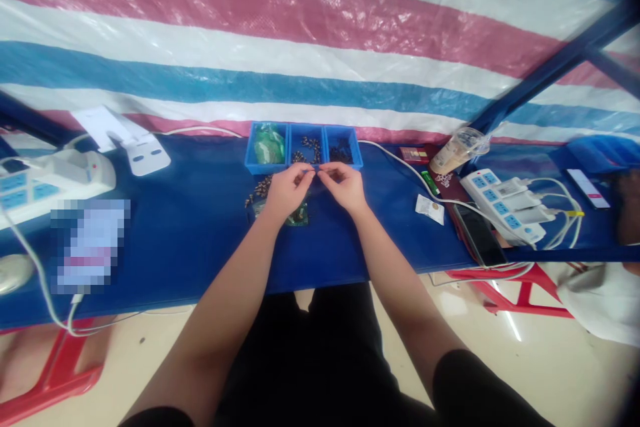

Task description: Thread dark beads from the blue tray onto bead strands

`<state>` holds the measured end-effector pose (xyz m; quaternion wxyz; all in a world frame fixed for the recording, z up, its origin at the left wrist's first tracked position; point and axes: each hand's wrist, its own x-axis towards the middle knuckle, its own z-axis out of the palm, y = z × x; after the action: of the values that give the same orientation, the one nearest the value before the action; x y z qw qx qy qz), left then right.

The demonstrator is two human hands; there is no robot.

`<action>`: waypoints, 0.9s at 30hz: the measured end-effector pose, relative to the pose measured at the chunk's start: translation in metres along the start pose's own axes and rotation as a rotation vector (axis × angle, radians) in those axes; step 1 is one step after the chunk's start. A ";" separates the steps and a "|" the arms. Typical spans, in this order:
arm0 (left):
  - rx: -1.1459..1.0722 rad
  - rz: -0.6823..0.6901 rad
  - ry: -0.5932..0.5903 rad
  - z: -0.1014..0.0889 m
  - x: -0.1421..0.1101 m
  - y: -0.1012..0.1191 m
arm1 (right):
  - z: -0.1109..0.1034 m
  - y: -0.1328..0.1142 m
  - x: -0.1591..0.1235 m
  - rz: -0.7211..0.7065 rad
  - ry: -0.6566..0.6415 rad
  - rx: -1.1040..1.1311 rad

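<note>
My left hand (289,190) and my right hand (345,188) meet over the blue table (190,233), fingertips pinched together on a tiny part I cannot make out. Just beyond them stand three joined blue bins (303,145): the left one holds a green plastic bag (269,143), the middle one small brown parts (309,147), the right one dark parts (341,153). A loose heap of small brown parts (259,189) lies by my left hand. A clear bag (296,217) lies under my left wrist.
A white power strip (503,204) with plugged chargers and a dark phone (479,233) lie at right, near a plastic cup (457,150) and a small packet (430,208). Another power strip (47,180) and a white stand (127,137) sit at left. Red stools (520,290) stand below.
</note>
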<state>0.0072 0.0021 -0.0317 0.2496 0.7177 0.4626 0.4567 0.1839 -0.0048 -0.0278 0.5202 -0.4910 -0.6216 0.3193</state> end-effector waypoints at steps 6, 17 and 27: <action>0.010 -0.024 -0.027 -0.002 0.000 0.004 | 0.001 0.000 -0.001 -0.016 -0.006 -0.012; -0.007 0.005 0.023 0.000 0.000 -0.001 | 0.000 -0.001 -0.001 -0.001 0.018 0.013; -0.003 -0.016 -0.019 -0.003 0.000 0.005 | 0.003 0.000 -0.001 -0.026 0.019 0.055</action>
<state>0.0064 -0.0002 -0.0266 0.2586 0.7178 0.4654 0.4486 0.1811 -0.0051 -0.0285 0.5435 -0.4714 -0.6138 0.3251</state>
